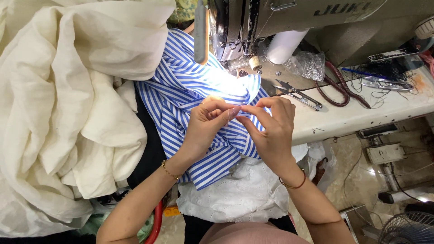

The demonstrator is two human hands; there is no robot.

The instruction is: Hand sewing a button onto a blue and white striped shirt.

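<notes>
Pinching blue-striped fabric (190, 90) between both hands: left hand (205, 126) and right hand (271, 131) closed on one fold, fingertips meeting. Thread snips (298, 96) beyond right hand on counter (352, 117); cream cloth (68, 113) left.

Blue-and-white striped fabric (190, 90), cream cloth (68, 104), white eyelet fabric (235, 194), red-brown cord (337, 86).
</notes>
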